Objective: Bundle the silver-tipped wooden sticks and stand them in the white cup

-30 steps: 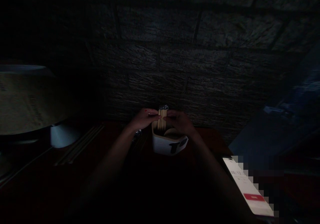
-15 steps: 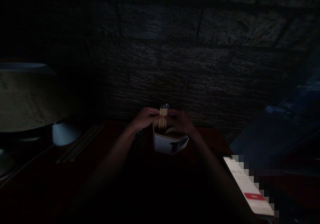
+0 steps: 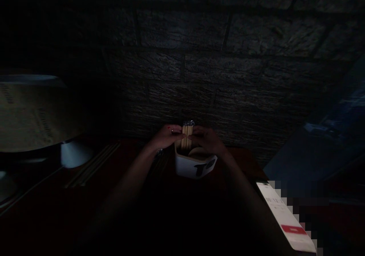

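Between my two hands stands an upright bundle of pale wooden sticks (image 3: pixel 187 142) with shiny, clear or metallic tops; they look like chopsticks. My left hand (image 3: pixel 168 135) pinches the bundle from its left side, and a ring shows on one finger. From the other side my right hand (image 3: pixel 205 139) grips it, fingers closed. The lower ends go down inside a white open container (image 3: pixel 186 166) with a tan rim and black lettering on its front. A round tan thing (image 3: pixel 199 152) is also in the container. Dim light hides how many sticks there are.
Long thin sticks (image 3: pixel 94 164) lie on the dark reddish table at left. Near my left wrist is a shiny-topped item (image 3: pixel 159 153). A lit phone (image 3: pixel 285 214) lies at right, and a large printed lampshade-like shape (image 3: pixel 34 115) is at left. A stone-block wall (image 3: pixel 196 65) rises behind.
The view has shifted slightly, so everything sits a little lower in it. Both hands keep their hold on the sticks, which stay over the container.
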Demonstrator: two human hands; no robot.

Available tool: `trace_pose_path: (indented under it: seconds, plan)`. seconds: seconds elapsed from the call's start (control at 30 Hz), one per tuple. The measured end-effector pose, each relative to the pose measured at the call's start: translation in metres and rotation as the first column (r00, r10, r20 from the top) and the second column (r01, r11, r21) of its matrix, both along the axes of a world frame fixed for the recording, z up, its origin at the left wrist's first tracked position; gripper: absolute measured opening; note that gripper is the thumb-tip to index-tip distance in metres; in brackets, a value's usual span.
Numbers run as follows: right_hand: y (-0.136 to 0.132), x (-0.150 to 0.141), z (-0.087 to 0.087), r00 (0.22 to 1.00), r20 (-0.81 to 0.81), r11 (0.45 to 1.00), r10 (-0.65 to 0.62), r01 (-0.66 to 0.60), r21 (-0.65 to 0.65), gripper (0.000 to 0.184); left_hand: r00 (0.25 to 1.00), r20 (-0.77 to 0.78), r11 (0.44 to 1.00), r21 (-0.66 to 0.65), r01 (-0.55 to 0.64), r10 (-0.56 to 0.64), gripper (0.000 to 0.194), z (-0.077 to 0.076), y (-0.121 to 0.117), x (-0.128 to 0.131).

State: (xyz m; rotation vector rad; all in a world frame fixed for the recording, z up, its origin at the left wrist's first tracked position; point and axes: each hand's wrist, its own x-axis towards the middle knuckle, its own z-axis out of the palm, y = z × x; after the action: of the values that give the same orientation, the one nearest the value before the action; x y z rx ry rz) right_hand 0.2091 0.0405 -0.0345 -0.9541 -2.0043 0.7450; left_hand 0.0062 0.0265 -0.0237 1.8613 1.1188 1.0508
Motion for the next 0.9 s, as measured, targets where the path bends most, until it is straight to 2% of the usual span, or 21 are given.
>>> trace_pose_path:
  seconds: [0.2, 0.4, 0.53, 0.67, 0.8, 0.9]
  plan:
    - [-0.001, 0.009, 0.005, 0.996, 0.093, 1.000, 0.008, -0.009, 0.006, 0.016, 0.992, 0.044, 0.983, -0.137, 0.122, -0.117, 0.036, -0.002, -0.004, 0.003]
    - [-0.011, 0.012, 0.014, 0.990, 0.144, 1.000, -0.009, 0.006, 0.022, 0.015, 0.982, -0.001, 0.972, -0.143, 0.185, -0.187, 0.030, -0.008, 0.000, 0.000]
    - [-0.016, 0.016, 0.020, 0.985, 0.167, 0.997, 0.042, -0.032, -0.064, 0.018, 0.974, 0.006, 0.958, -0.181, 0.223, -0.226, 0.034, -0.005, -0.003, -0.003]
    - [-0.019, 0.017, 0.022, 0.991, 0.086, 0.988, 0.101, -0.090, -0.129, 0.021, 0.946, 0.039, 0.930, -0.175, 0.324, -0.322, 0.035, -0.001, -0.006, -0.003]
    - [-0.019, 0.009, 0.020, 0.994, -0.029, 0.990, 0.110, -0.112, -0.090, 0.024, 0.955, 0.021, 0.948, -0.117, 0.295, -0.295, 0.031, -0.001, -0.006, -0.002]
    - [-0.018, 0.002, 0.017, 0.999, 0.027, 0.999, 0.040, -0.039, -0.032, 0.022, 0.965, -0.038, 0.965, -0.060, 0.256, -0.258, 0.024, -0.004, -0.003, -0.002]
